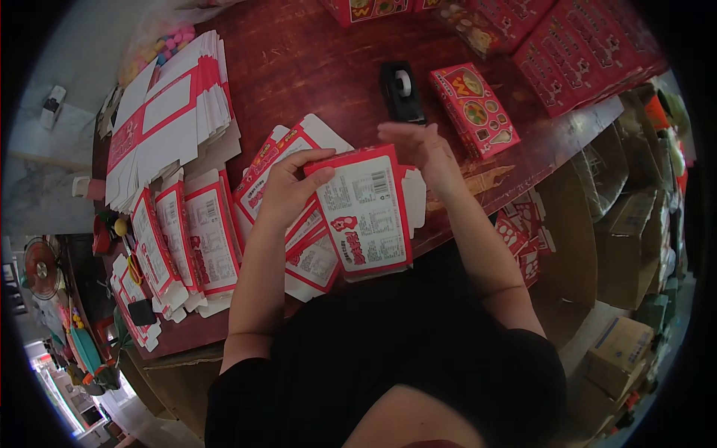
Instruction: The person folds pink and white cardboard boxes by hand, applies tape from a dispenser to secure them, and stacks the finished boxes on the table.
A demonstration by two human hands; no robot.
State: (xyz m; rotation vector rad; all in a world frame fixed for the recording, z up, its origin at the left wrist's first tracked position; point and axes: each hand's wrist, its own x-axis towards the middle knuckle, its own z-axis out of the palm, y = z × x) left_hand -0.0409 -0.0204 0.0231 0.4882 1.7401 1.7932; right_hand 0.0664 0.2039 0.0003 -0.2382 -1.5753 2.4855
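**Desk of red cartons: one flat carton held up in both hands**

Dark red wooden desk (314, 67), crowded with printed packaging. My left hand (287, 190) has the carton (366, 213): fingers (320, 178) pinched shut on its top-left edge, thumb across the printed face and the rest curled behind. My right hand (426, 153) is at the top-right corner with the fingers stretched out flat and not closed, the palm against the white side flap.

The carton is off the desk, tilted, barcode side toward me. It sits over the near edge, above loose flats (198, 239).

My read is that the step is squaring the flat up. To do it well:
- hold the left pinch firm on the crease
- push the right palm in toward it so the panels bow apart
- go easy on the flap so it doesn't crumple

Pose: the left forearm rises from lower left with the wrist bent inward. The right forearm comes up from lower right, elbow out and wrist cocked.

Farther out are a tape dispenser (402, 91), a made-up box (474, 110) just beside it, and a tall stack of flats (175, 112) at far left.
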